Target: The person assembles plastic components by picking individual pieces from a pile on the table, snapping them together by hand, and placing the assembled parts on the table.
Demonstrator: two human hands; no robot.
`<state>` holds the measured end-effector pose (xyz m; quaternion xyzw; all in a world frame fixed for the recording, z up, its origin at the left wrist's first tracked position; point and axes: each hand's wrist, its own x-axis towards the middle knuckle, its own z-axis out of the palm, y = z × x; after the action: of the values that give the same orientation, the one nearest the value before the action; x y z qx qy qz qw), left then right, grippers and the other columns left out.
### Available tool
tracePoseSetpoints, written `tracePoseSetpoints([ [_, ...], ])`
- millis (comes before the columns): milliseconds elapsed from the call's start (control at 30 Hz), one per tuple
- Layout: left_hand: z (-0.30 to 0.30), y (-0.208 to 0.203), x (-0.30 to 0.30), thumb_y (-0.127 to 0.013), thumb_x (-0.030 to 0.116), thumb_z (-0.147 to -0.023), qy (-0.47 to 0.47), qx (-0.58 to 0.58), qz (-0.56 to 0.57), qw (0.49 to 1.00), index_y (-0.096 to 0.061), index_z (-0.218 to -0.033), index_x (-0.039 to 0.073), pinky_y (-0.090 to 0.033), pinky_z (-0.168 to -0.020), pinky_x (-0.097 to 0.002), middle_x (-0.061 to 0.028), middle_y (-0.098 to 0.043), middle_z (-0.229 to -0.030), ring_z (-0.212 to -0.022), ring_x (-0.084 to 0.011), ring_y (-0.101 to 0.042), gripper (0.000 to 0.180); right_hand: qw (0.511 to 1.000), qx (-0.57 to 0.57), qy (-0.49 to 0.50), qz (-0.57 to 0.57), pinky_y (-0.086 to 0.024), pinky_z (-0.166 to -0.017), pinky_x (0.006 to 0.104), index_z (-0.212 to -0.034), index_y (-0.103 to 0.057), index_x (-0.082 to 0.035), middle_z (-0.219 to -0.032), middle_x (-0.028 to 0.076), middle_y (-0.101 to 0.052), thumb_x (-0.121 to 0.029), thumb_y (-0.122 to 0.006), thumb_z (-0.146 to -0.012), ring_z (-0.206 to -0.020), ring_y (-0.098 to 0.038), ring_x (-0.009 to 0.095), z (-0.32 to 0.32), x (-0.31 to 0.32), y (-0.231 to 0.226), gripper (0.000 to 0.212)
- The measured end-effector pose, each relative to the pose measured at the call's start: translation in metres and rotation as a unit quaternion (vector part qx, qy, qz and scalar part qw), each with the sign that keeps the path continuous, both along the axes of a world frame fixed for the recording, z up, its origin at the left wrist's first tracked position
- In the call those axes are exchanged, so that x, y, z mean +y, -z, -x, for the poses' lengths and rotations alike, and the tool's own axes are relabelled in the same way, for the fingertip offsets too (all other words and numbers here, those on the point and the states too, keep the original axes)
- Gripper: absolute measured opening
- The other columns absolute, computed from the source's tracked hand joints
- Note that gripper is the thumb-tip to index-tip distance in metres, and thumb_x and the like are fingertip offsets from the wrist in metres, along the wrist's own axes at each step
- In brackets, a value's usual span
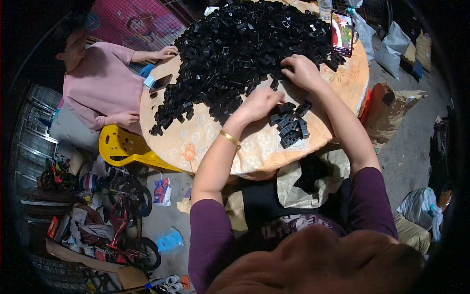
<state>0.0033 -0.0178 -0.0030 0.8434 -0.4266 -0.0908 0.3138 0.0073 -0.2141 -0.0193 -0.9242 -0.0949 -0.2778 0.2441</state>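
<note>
A large heap of small black plastic parts (245,44) covers much of a round table with a patterned orange-and-cream cloth (196,142). My left hand (262,104), a gold bangle on its wrist, is at the heap's near edge with its fingers curled inward. Anything within them is too small or hidden to name. My right hand (302,73) is bent over the heap's right edge, fingertips curled down among the black pieces. What it pinches is hidden. Close to my body, beside my left hand, lies a smaller cluster of black parts (289,127).
A propped phone (341,33) stands at the table's far right. Another person in a pink shirt (103,78) sits at the left, one hand at the heap, near a dark phone (160,83). A yellow chair (122,144), a bicycle (120,230) and sacks (391,110) surround the table.
</note>
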Motion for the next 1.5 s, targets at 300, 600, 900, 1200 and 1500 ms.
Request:
tracePoseSetpoints([
  [300, -0.024, 0.03, -0.016, -0.065, 0.015, -0.065, -0.155, -0.203, 0.0, 0.967, -0.06, -0.082, -0.001, -0.045, -0.075, -0.0402, -0.0207, -0.057, -0.086, -0.082, -0.0348, -0.055, 0.024, 0.972, -0.056, -0.059, 0.219, -0.033, -0.089, 0.0474, -0.121, -0.045, -0.015, -0.127, 0.006, -0.042, -0.012, -0.057, -0.069, -0.117, -0.037, 0.025, -0.018, 0.044, 0.012, 0.053],
  [600, -0.035, 0.016, 0.019, -0.059, 0.009, -0.076, -0.219, 0.038, 0.164, 0.961, -0.058, -0.099, -0.001, -0.045, -0.051, -0.0226, -0.0046, -0.061, -0.069, -0.057, -0.0084, -0.056, 0.025, 0.976, -0.138, -0.124, 0.11, -0.04, -0.078, 0.0377, -0.083, -0.06, -0.007, -0.083, 0.006, -0.061, -0.006, -0.057, -0.065, -0.087, -0.054, 0.025, -0.021, 0.034, 0.0, 0.018],
  [900, -0.019, -0.009, 0.015, -0.059, 0.016, -0.081, -0.184, 0.169, 0.255, 0.934, -0.056, -0.093, 0.001, -0.037, -0.045, -0.0176, 0.0007, -0.055, -0.066, -0.051, -0.0047, -0.047, 0.02, 0.913, 0.112, -0.25, -0.302, -0.043, -0.076, 0.0233, -0.108, -0.047, -0.002, -0.097, 0.004, -0.052, 0.001, -0.053, -0.068, -0.088, -0.051, 0.01, 0.003, 0.028, -0.013, 0.041],
  [1200, -0.024, 0.006, 0.011, -0.059, 0.016, -0.082, -0.109, 0.204, 0.351, 0.907, -0.055, -0.097, 0.001, -0.041, -0.056, -0.0163, -0.0002, -0.057, -0.079, -0.066, -0.0039, -0.051, 0.022, 0.891, -0.015, -0.266, -0.366, -0.044, -0.084, 0.0296, -0.111, -0.048, -0.001, -0.099, 0.011, -0.057, 0.004, -0.051, -0.069, -0.095, -0.056, 0.019, -0.002, 0.045, -0.002, 0.043],
  [1500, -0.01, 0.0, 0.005, -0.054, 0.015, -0.086, -0.085, 0.295, 0.424, 0.852, -0.053, -0.1, 0.001, -0.048, -0.07, -0.0218, -0.0022, -0.057, -0.092, -0.08, -0.0079, -0.054, 0.02, 0.991, -0.042, -0.093, -0.088, -0.047, -0.072, 0.037, -0.101, -0.055, -0.002, -0.084, 0.019, -0.06, -0.018, -0.054, -0.076, -0.081, -0.059, 0.029, 0.005, 0.037, -0.007, 0.03],
])
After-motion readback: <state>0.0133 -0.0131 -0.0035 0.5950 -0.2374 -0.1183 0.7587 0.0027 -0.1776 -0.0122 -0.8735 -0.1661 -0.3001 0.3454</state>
